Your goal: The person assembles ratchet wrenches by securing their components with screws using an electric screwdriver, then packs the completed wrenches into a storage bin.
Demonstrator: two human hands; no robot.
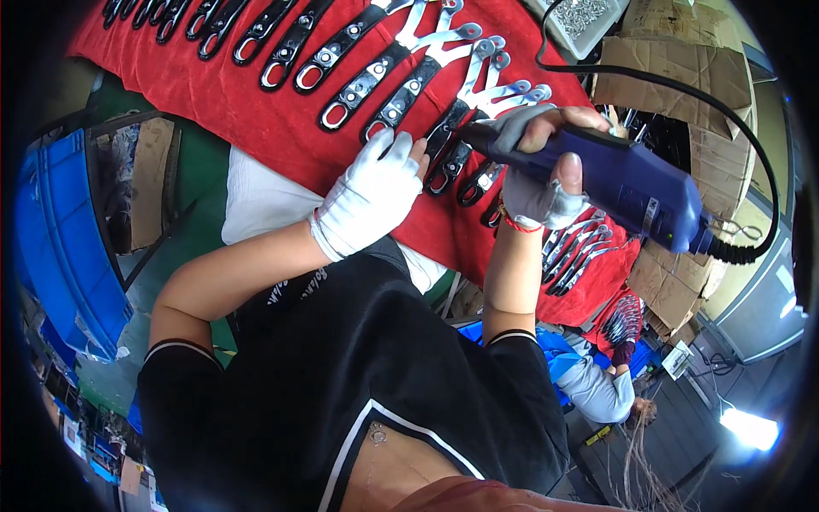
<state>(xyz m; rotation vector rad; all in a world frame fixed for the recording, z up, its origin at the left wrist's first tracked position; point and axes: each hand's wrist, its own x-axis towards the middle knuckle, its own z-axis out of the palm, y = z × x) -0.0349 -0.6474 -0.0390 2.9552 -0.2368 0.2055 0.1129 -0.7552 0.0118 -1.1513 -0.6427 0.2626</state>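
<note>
Black shirt (341, 367): nearest the camera, with white-edged neckline and cuffs, filling the lower middle.
Left grip (368, 200): white-gloved, bare fingertips together at the black handles beside the driver's nose; whether they pinch one I cannot tell.
Right grip (542, 175): gloved with bare fingertips, wrapped firmly around the purple power driver.
Purple power driver (640, 175): slanted, its dark nose pointing left over the handles near the left fingertips; contact with a fastener cannot be made out.
Black-handled tools (345, 53): laid side by side in a slanting row on the red cloth, slotted handle ends toward the person, several bright metal arms spread open.
Red cloth (281, 128): under the row, with white cloth (260, 192) beside its near edge.
Black cord (725, 107): curving from the driver's rear up past cardboard boxes (665, 51).
Tray (560, 40): at the top, holding small metal pieces.
Blue crate (64, 247): far left.
Co-worker (597, 388): lower right, in a pale top, near another red-covered batch.
</note>
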